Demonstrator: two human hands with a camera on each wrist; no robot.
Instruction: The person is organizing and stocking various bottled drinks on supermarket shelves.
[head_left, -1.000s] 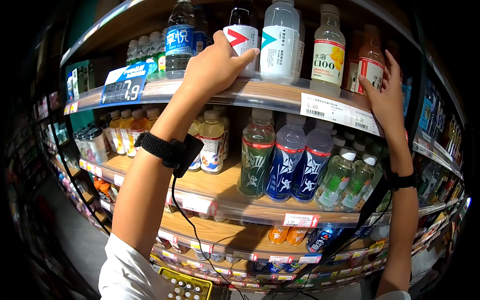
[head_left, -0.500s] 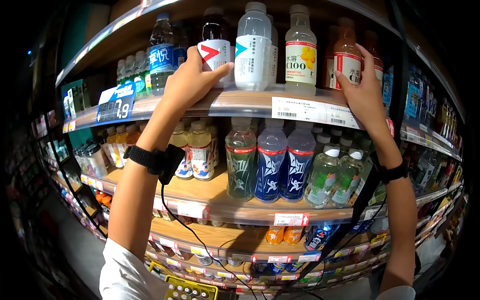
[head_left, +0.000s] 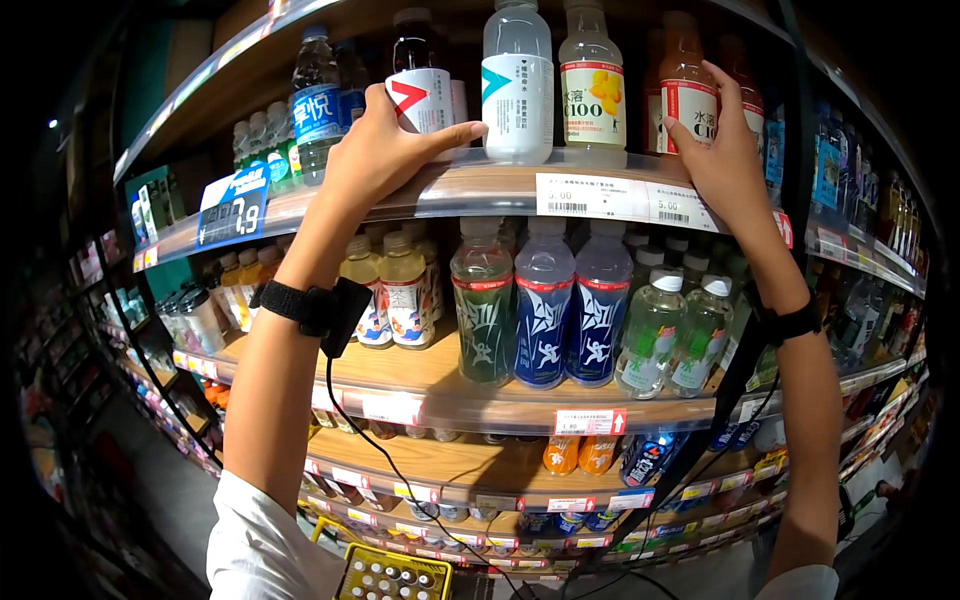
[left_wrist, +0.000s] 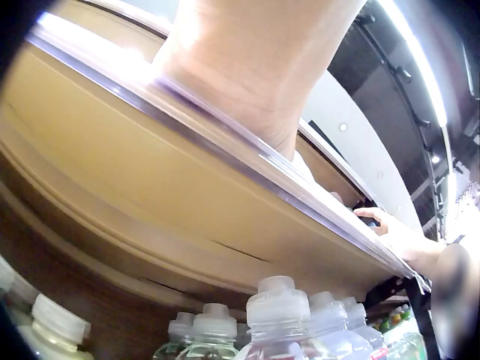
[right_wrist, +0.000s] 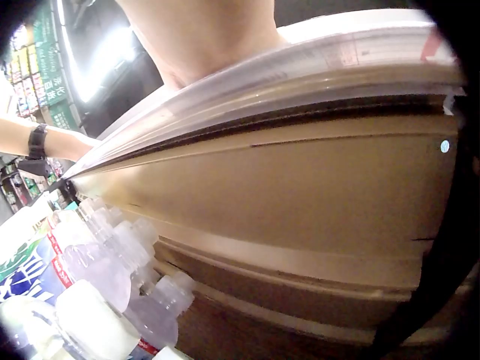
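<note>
In the head view, my left hand (head_left: 385, 155) straddles a dark bottle (head_left: 415, 45) with a red arrow on its white label. The fingers lie left of it, their tips hidden. Across its front the straight thumb reaches right, its tip at the side of a clear bottle (head_left: 517, 100) with a teal arrow. My right hand (head_left: 730, 155) grips a red C100 bottle (head_left: 687, 75), thumb on the left, fingers on the right. A pale yellow-labelled C100 bottle (head_left: 593, 90) stands beside the clear one. In both wrist views, the shelf (left_wrist: 172, 202) mostly hides the hands.
A price strip (head_left: 630, 200) runs along the upper shelf edge, with a blue price sign (head_left: 235, 205) at left. Green and blue drink bottles (head_left: 545, 320) stand on the shelf below. A black cable (head_left: 385, 445) hangs from the left wrist. A yellow basket (head_left: 440, 585) is low down.
The clear bottle has shifted right, up to the pale C100 bottle, as my left thumb spread rightward. My right fingers have come in round the red bottle. The head view has moved.
</note>
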